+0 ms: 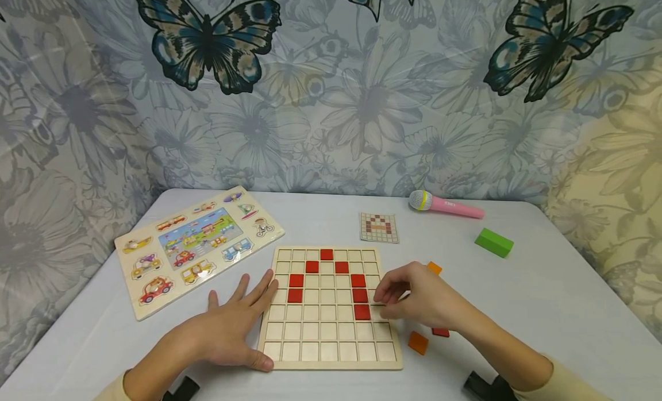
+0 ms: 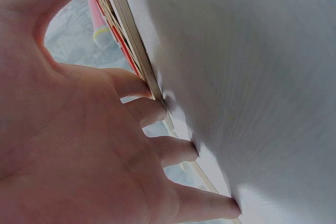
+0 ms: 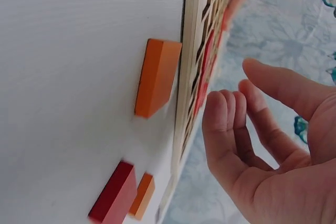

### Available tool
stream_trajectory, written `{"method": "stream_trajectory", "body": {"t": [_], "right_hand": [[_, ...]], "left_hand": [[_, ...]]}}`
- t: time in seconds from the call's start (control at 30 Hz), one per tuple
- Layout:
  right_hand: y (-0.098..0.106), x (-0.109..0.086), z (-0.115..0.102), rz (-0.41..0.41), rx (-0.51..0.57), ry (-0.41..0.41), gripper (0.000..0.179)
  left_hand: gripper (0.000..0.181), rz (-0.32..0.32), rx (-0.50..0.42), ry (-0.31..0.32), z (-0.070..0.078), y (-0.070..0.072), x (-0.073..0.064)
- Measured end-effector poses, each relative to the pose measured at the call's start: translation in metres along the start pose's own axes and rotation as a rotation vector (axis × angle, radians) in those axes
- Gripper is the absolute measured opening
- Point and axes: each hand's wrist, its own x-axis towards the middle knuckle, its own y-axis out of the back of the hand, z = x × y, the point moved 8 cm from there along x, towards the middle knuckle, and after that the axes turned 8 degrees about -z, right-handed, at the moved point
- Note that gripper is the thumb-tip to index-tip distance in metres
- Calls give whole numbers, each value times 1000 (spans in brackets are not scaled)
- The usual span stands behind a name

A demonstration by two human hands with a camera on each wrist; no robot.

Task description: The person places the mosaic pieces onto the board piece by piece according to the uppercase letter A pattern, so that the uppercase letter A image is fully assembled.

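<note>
A wooden grid board (image 1: 310, 331) lies mid-table, with several red square tiles (image 1: 362, 312) set in its cells in an arch-like pattern. Along the board's left edge, my left hand (image 1: 230, 326) rests with spread fingers, its thumb at the near left corner. My right hand (image 1: 421, 295) hovers over the right edge of the board, beside the red tiles. In the right wrist view its fingers (image 3: 216, 124) are loosely bent, the thumb stands apart, and nothing shows between them. Close to that hand lie an orange tile (image 1: 418, 343), a red tile (image 1: 441, 332) and another orange tile (image 1: 434, 268).
Behind the board lies a small pattern card (image 1: 379, 227). A vehicle picture puzzle (image 1: 199, 246) occupies the left side. Toward the back right are a pink microphone (image 1: 455, 207) and a green block (image 1: 494, 242). A patterned cloth (image 1: 331, 102) hangs behind the table.
</note>
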Motion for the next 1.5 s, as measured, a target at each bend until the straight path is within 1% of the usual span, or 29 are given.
{"method": "stream_trajectory", "body": {"t": [0.1,0.3,0.43,0.63,0.77,0.9,1.03,1.23,1.5], "right_hand": [[3,-6,5,8,-2,-13,16],[10,-17,11,20,6,9,18],[15,-25,18,26,-7,-28,20],[17,-35,27,8,-1,-52,23],[18,-43,34,-6,26,-75,25],[19,-51,41,-13,48,-56,29],[21,-56,46,4,25,-45,29],[24,-63,52,30,-5,-72,30],[26,-69,61,50,0,-113,30]], "left_hand": [[135,-1,2,-4,0,0,0],[135,-3,2,-3,1,1,-1],[135,-6,-3,-1,0,0,-1],[135,1,1,2,-1,0,-1],[135,5,2,-4,-1,0,-2],[135,7,2,-10,0,0,-1],[135,6,-2,-12,0,0,0],[135,3,1,-8,-1,-1,0],[135,2,-8,-14,-1,-2,-1]]}}
